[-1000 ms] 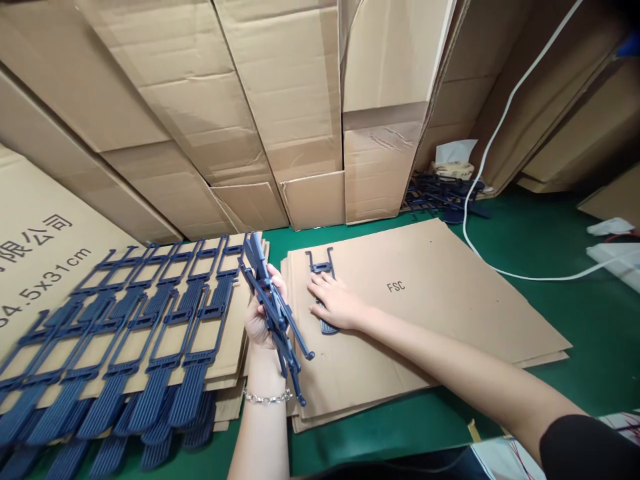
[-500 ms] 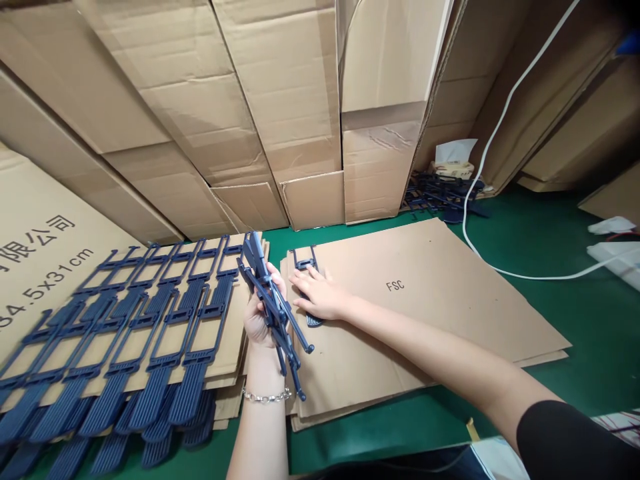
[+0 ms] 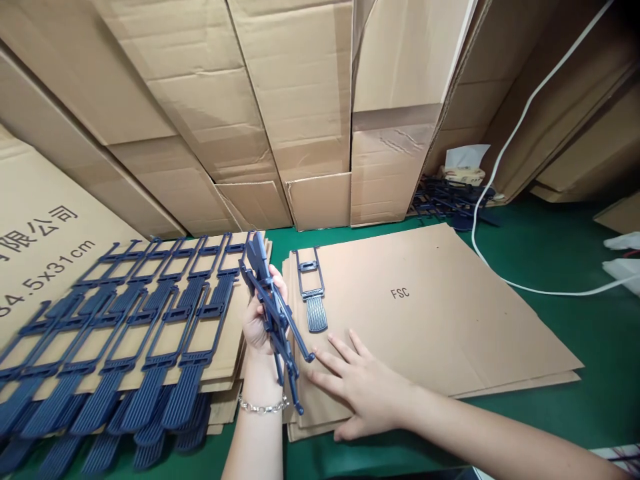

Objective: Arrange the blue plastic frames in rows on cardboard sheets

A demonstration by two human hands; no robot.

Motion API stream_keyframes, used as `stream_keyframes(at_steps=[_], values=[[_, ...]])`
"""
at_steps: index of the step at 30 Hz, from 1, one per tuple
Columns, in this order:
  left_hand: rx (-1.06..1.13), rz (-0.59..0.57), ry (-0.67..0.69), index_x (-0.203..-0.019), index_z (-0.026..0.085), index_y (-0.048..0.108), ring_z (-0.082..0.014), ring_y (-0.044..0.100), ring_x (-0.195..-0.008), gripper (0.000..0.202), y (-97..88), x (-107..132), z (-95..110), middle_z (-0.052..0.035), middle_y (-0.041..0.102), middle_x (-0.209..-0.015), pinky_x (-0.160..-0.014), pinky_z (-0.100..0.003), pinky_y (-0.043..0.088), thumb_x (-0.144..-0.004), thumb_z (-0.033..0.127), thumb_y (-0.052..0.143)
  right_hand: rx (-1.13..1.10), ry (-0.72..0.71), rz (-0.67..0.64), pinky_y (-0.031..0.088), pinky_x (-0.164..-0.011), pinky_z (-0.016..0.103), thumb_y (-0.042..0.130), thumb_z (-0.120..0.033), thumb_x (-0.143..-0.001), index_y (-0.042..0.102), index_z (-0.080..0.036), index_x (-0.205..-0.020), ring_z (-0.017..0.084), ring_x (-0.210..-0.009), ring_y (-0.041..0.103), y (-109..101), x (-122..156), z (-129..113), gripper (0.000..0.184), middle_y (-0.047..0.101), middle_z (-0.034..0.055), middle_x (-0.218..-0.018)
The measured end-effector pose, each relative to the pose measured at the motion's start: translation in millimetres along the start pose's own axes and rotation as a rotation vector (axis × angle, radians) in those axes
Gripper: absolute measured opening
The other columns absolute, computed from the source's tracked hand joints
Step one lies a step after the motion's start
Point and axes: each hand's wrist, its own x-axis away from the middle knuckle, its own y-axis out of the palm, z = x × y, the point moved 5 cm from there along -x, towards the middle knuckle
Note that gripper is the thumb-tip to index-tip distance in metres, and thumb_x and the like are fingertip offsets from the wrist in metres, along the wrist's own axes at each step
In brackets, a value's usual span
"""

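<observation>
My left hand (image 3: 259, 327) is closed around a bunch of dark blue plastic frame pieces (image 3: 274, 303), which stick out above and below the fingers. One matching piece (image 3: 316, 313), an open rectangular frame with a ribbed paddle end, lies flat at the left edge of a cardboard stack (image 3: 450, 320) marked FSC. Below that piece, my right hand (image 3: 365, 387) hovers over or rests on the cardboard, fingers spread and holding nothing. Which of the two cannot be told. Its fingertips are close to the lower ends of the bunch.
On the left, rows of the same blue pieces (image 3: 120, 327) overlap on another cardboard stack (image 3: 227, 363). A pile of dark pieces (image 3: 450, 200) sits by a tissue box (image 3: 465, 175) at the back right. A white cable (image 3: 505, 277) crosses the green table (image 3: 530, 243). Large cartons (image 3: 300, 87) stand behind.
My right hand has left the single blue piece and moved down and right across the cardboard, uncovering it. My left hand keeps its bunch in nearly the same place.
</observation>
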Motion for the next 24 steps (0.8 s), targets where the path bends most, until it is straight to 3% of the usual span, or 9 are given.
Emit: stream_keyframes(at_steps=[6,10,11,13,15,19,22,24], values=[[-0.009,0.101,-0.017,-0.118,0.018,0.050,-0.0051,0.058,-0.094,0.035,-7.0,-2,-2,-0.0066,0.057,-0.111,-0.058,0.001,0.043,-0.086,0.010,0.038,0.009,0.019,0.037,-0.005,-0.099,0.064,0.051,-0.055,-0.073,0.028,-0.020,-0.139,0.039,-0.132,0.001,-8,-11,9,0.078,0.022,0.0131,-0.145],[-0.153,0.261,-0.053,-0.106,0.018,0.058,-0.0054,0.062,-0.078,0.027,-5.3,-2,-6,-0.0049,0.063,-0.096,-0.053,-0.001,0.044,-0.087,0.012,0.039,-0.134,0.046,0.065,-0.004,-0.100,0.062,0.058,-0.050,-0.070,0.032,-0.022,-0.137,0.037,-0.133,0.001,-24,-13,14,0.077,0.019,0.0105,-0.146],[-0.212,0.322,-0.063,-0.101,0.017,0.060,-0.0068,0.063,-0.073,0.023,-6.1,-2,-8,-0.0050,0.064,-0.092,-0.053,-0.004,0.046,-0.086,0.012,0.043,-0.223,0.052,0.050,0.001,-0.102,0.060,0.059,-0.049,-0.070,0.035,-0.022,-0.136,0.037,-0.133,0.005,-29,-13,16,0.075,0.022,0.0103,-0.145],[-0.335,0.442,-0.048,-0.091,0.014,0.062,-0.0103,0.062,-0.064,0.015,-8.9,-2,-13,-0.0047,0.065,-0.082,-0.055,-0.013,0.051,-0.081,0.011,0.051,-0.459,0.098,-0.003,0.021,-0.101,0.052,0.057,-0.043,-0.073,0.046,-0.021,-0.128,0.033,-0.126,0.029,-40,-12,21,0.060,0.040,0.0109,-0.135],[-0.427,0.507,-0.015,-0.083,0.011,0.062,-0.0127,0.061,-0.057,0.008,-10.5,-1,-17,-0.0037,0.064,-0.071,-0.055,-0.019,0.053,-0.075,0.009,0.058,-0.707,0.188,-0.009,0.039,-0.088,0.040,0.047,-0.032,-0.079,0.058,-0.019,-0.112,0.024,-0.101,0.052,-51,-9,29,0.037,0.059,0.0084,-0.110],[-0.495,0.476,-0.104,-0.074,0.010,0.062,-0.0140,0.060,-0.052,0.011,-8.5,-1,-30,-0.0026,0.062,-0.061,-0.050,-0.021,0.052,-0.067,0.013,0.070,-1.109,0.374,0.300,0.042,-0.068,0.028,0.038,-0.021,-0.079,0.059,-0.016,-0.078,0.013,-0.070,0.053,-67,-1,47,0.022,0.058,0.0031,-0.077],[-0.531,0.417,-0.175,-0.074,0.010,0.062,-0.0153,0.060,-0.052,0.015,-2.8,-1,-38,-0.0039,0.063,-0.063,-0.049,-0.023,0.052,-0.063,0.013,0.072,-1.289,0.365,0.522,0.040,-0.061,0.026,0.033,-0.033,-0.085,0.050,-0.016,-0.067,0.011,-0.058,0.048,-70,4,52,0.030,0.051,0.0011,-0.064],[-0.564,0.362,-0.210,-0.081,0.010,0.064,-0.0185,0.063,-0.061,0.020,1.6,-2,-44,-0.0069,0.066,-0.072,-0.055,-0.026,0.054,-0.063,0.013,0.072,-1.244,0.326,0.608,0.036,-0.056,0.024,0.036,-0.043,-0.085,0.044,-0.017,-0.061,0.009,-0.052,0.042,-74,8,54,0.036,0.044,-0.0014,-0.056]])
